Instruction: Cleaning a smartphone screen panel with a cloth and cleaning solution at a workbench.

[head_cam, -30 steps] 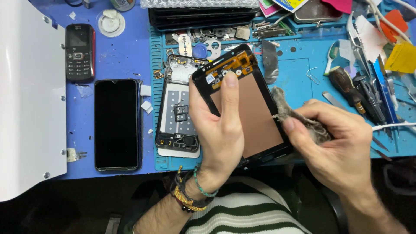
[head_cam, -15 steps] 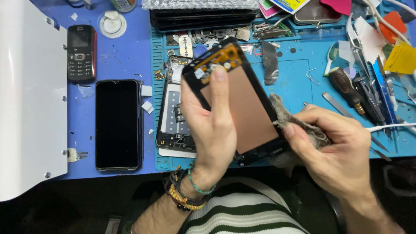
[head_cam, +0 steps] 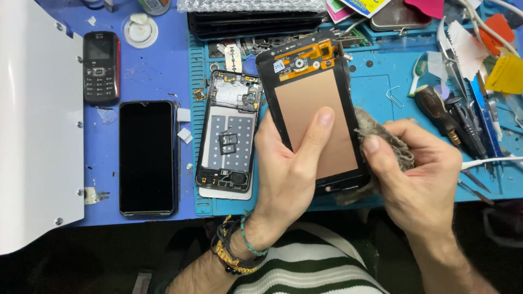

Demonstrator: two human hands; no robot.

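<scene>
Above the blue silicone work mat [head_cam: 381, 87], the detached phone display panel with black frame, copper-coloured back and orange flex circuit at its top [head_cam: 316, 109] is held up off the surface, back side facing the camera. Its long axis runs from upper left to lower right, tilted slightly off vertical, with the flex end farthest from the person.

Left hand [head_cam: 289, 174]: grip closed on the panel's lower left portion, thumb laid across the copper back, remaining fingers hidden behind the panel. This hand bears the panel.

Right hand [head_cam: 419, 174]: grip closed around a grey, frayed wad of cloth [head_cam: 389, 144], thumb pressing it towards the panel's right long edge near the lower corner. Cloth and edge appear to touch; the exact contact line is hidden by the thumb.

Governing relation: the panel lies immediately left of the right grip, its right long edge alongside the cloth, so this hand is nearer the edge.

Resting on the mat just left of the left hand: an opened phone chassis with exposed grey internals [head_cam: 227, 130]. Further left, a black smartphone, screen dark [head_cam: 148, 158].
</scene>
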